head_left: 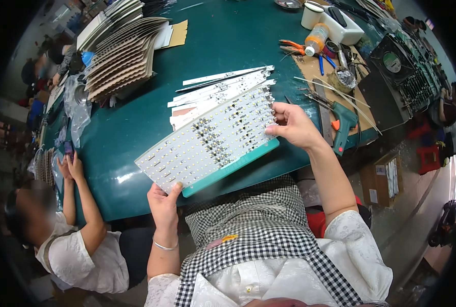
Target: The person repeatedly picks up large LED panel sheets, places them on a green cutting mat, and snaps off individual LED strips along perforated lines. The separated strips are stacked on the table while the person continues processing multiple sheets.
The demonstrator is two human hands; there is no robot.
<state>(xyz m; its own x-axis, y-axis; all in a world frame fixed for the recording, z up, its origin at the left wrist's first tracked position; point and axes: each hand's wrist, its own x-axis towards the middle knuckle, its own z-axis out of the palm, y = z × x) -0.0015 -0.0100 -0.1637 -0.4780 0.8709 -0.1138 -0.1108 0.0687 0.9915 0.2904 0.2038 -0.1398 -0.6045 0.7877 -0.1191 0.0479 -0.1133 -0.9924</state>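
- Checked apron (253, 240) fills the foreground, just under the work.
- Left hand (164, 204) pinches the near-left corner of the LED strip panel (207, 140).
- Right hand (294, 125) grips its far-right end, fingers curled, probably around the teal tray (238, 166) beneath.
- Long axis runs diagonally between both hands, over the green table (130, 128).

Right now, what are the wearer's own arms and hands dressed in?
Both forearms are bare. The left hand has a thin silver bangle at the wrist; the right hand wears nothing visible. White patterned short sleeves end near the elbows, under a black-and-white checked apron.
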